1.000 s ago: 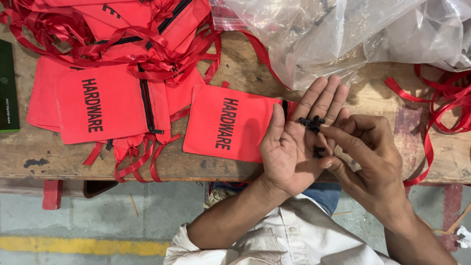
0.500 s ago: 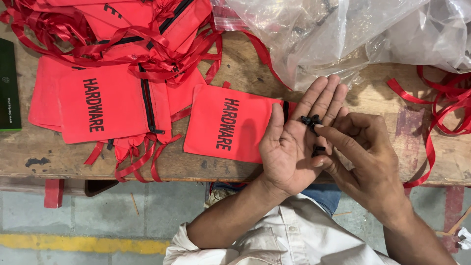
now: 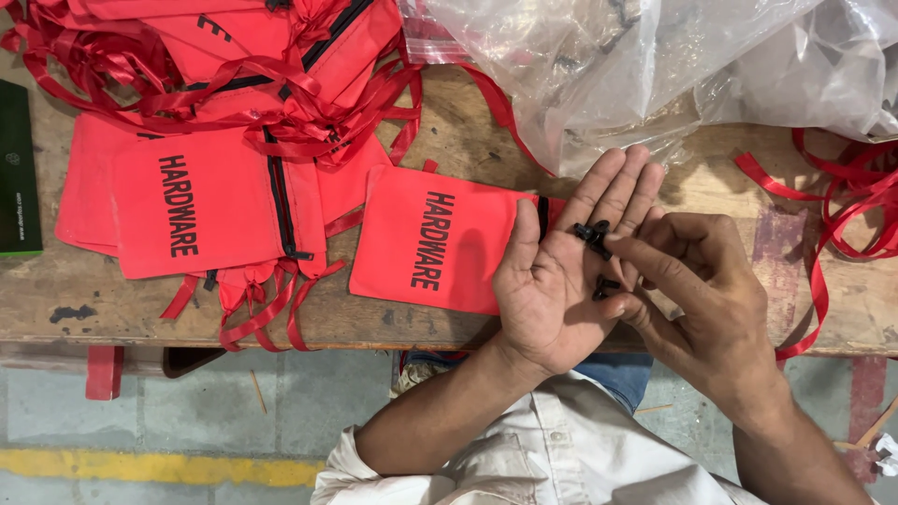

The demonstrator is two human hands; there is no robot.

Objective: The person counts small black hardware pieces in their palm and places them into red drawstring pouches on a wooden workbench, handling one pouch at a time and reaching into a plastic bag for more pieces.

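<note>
two hands meet over the near edge of the wooden surface (image 3: 440,323), seen from the single head view looking straight down. left hand (image 3: 559,271) lies palm up, flat and spread, fingers pointing away from the person toward the clear plastic bag (image 3: 655,65); it grips nothing and serves as a tray. small black screws (image 3: 593,234) rest in a cluster at the base of its fingers, with a second few black pieces (image 3: 604,286) lower on the palm, toward its right edge. right hand (image 3: 697,295) comes in from the right side, palm down, its forefinger and thumb drawn together at the palm's edge, just touching or just above the lower pieces; whether they are pinched on one cannot be told, since the fingertips cover the spot. so the screws lie directly to the left of the right hand's fingertips, inside the open left palm, and the right hand is the nearer of the two for picking. their long axes are too small to read.

beside the left hand's thumb, touching the surface, lies a flat red pouch (image 3: 435,241) with black lettering and a black zip end by the palm. farther left sits a heap of like red pouches (image 3: 201,201) tangled with red ribbons (image 3: 281,112). more ribbon (image 3: 847,201) trails at the right. a dark green box (image 3: 19,182) sits at the left edge.
</note>
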